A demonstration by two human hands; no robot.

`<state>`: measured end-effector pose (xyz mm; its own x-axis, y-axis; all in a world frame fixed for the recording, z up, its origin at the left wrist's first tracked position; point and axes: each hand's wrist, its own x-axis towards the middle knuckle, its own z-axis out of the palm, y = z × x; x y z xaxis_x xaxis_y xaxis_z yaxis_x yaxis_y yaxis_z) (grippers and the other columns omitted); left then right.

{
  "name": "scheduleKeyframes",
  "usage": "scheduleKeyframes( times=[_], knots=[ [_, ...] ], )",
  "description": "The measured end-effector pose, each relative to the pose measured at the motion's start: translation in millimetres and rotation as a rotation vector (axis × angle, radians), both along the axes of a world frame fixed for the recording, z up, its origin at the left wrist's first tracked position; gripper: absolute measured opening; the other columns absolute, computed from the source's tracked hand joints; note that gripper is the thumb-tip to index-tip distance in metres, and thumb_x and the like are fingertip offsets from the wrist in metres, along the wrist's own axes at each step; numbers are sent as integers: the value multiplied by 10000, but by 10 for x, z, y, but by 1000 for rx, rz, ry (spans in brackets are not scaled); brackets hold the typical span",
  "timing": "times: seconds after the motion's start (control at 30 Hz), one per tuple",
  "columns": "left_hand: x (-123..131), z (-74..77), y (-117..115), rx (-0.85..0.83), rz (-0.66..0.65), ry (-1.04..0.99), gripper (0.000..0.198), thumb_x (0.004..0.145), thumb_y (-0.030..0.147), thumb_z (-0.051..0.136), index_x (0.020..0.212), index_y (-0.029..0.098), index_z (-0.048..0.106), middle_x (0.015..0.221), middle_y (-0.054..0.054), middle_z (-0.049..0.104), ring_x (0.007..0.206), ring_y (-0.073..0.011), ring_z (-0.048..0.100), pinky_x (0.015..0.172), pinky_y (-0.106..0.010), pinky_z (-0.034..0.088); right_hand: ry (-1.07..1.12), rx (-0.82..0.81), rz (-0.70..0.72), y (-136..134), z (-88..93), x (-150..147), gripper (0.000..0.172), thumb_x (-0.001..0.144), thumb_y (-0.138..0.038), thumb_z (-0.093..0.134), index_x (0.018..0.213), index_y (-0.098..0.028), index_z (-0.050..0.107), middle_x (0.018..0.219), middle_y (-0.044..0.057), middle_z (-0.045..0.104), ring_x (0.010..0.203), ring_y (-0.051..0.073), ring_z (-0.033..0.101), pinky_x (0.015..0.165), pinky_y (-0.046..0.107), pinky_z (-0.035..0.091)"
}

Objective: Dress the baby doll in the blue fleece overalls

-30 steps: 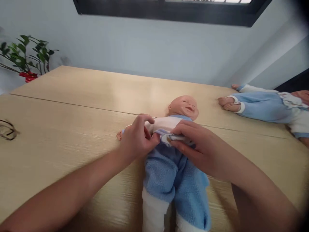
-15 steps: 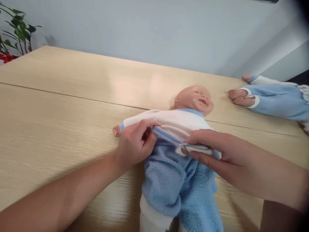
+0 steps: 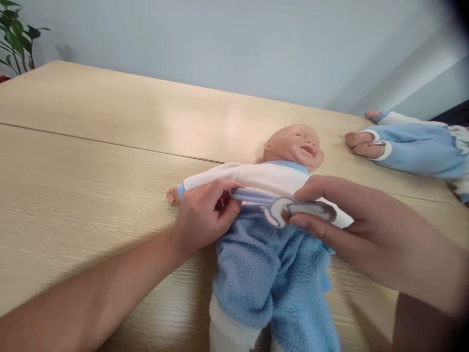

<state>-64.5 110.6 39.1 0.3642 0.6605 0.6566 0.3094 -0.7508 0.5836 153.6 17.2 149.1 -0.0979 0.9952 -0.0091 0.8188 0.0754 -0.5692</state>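
Observation:
A baby doll (image 3: 289,144) lies face up, its head away from me. It wears a white top (image 3: 271,176) with a blue collar and fuzzy blue trousers (image 3: 244,274) with white cuffs. At the waist, my left hand (image 3: 205,210) is closed in a pinch on the blue hem (image 3: 252,196) of the top. My right hand (image 3: 351,215) pinches a folded part of the top's front between thumb and fingers, raised above the waist. That part carries a white, grey-edged patch (image 3: 280,211) with a brown spot. The fingers hide some of the fold.
Another doll (image 3: 414,144) in blue trousers lies at the right of the wooden table (image 3: 91,195), its upper body cut off by the frame. A leafy plant (image 3: 16,36) stands at the far left corner. Behind the table rises a pale wall (image 3: 220,44).
My right hand has lifted the patched fold slightly upward, turning more of the patch into view. The left hand keeps its pinch on the hem. The view has shifted a little.

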Motion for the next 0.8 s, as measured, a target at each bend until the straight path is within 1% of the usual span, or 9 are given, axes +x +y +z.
scheduleKeyframes(
  times=[0.13,0.23,0.33,0.4,0.5,0.57,0.63,0.73,0.8],
  knots=[
    [26,-24,15,-72,-2,4,98,862,184,696,944,217,655,712,60,624,608,-84,585,614,-198,487,253,-63,-107,57,-46,77,250,948,-518,629,1013,-281,669,789,8,637,678,188,544,546,285,434],
    [46,-53,37,-100,-24,-13,148,843,150,696,959,209,625,841,39,632,627,-78,568,637,-215,498,446,-77,-188,121,-128,83,253,958,-522,617,981,-277,676,897,18,664,778,196,585,590,278,463],
    [63,-76,42,-127,-33,-52,188,853,135,694,1003,207,605,960,24,646,619,-62,562,629,-219,498,570,-61,-232,145,-201,63,265,964,-522,611,939,-270,687,838,2,641,752,183,582,605,274,471],
    [67,-76,28,-117,-30,-79,156,873,139,693,981,211,607,943,30,650,610,-60,561,617,-213,496,550,-70,-212,152,-195,54,296,962,-536,608,919,-258,699,798,-3,638,706,171,565,582,270,459],
    [58,-49,-10,-51,-18,-96,104,897,174,708,951,210,627,880,34,655,606,-65,571,616,-208,499,396,-87,-116,284,-84,41,432,1008,-579,473,907,-239,720,787,18,670,684,180,577,588,294,478],
    [43,-21,-33,18,-8,-85,79,915,215,715,955,207,647,857,29,674,618,-70,593,630,-210,503,236,-63,-8,525,12,-3,477,1030,-555,401,918,-239,739,841,41,707,780,211,635,690,328,524],
    [27,1,-44,110,19,-62,63,931,240,707,972,207,672,861,19,701,648,-79,626,647,-212,506,63,-41,137,872,62,-103,408,1011,-505,449,957,-249,762,931,52,738,915,241,672,814,364,541],
    [7,14,-36,230,61,-16,63,933,222,685,995,215,695,851,16,721,675,-91,658,649,-219,504,-95,-119,348,1385,-26,-351,255,917,-419,621,1077,-285,768,1074,35,760,970,247,698,863,380,547],
    [0,12,-22,257,65,8,58,931,211,667,981,219,695,830,18,723,677,-100,665,644,-231,503,-153,-154,465,1578,-166,-530,278,830,-367,726,1099,-313,768,1090,11,763,927,238,714,817,365,555]
  ],
)
